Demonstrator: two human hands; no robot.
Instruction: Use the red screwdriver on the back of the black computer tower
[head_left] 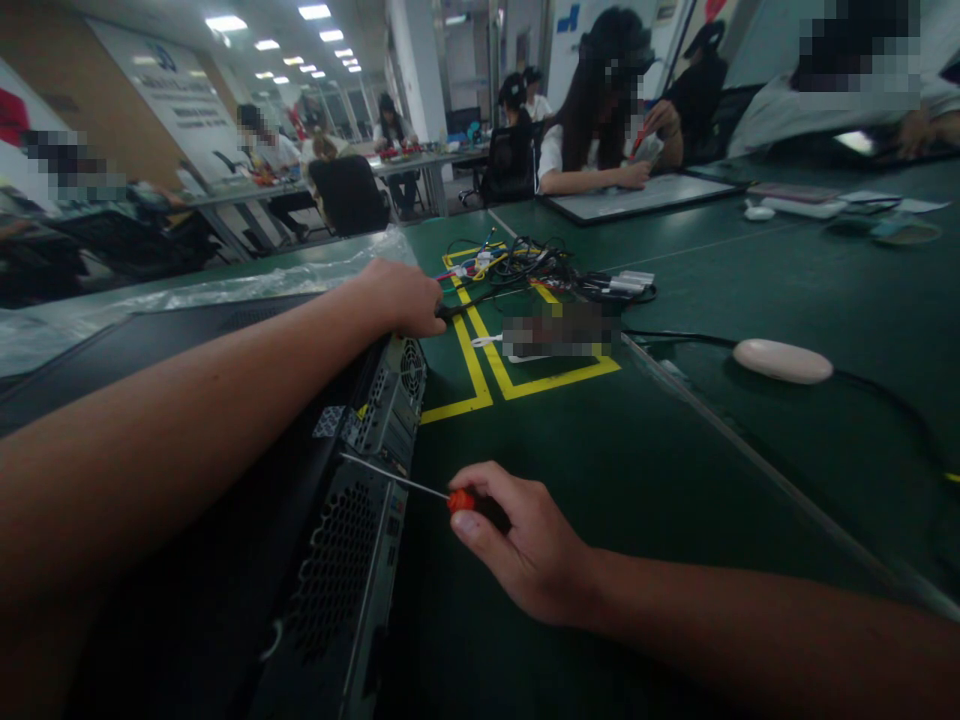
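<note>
A black computer case [225, 520] lies on its side on the green table [637, 470], its perforated rear panel [375, 470] facing right. My right hand [525, 545] is closed round a screwdriver [420, 488] with a red and black handle; its thin shaft points left and the tip touches the rear panel. My left hand [397, 297] rests on the far top corner of the case, fingers curled over its edge, beside a black cable.
A tangle of cables and connectors [540, 270] lies inside yellow tape markings [480, 370]. A white mouse [782, 360] with a black cord sits right. Clear plastic sheeting [225, 285] lies behind the case. Several people sit at this and other tables.
</note>
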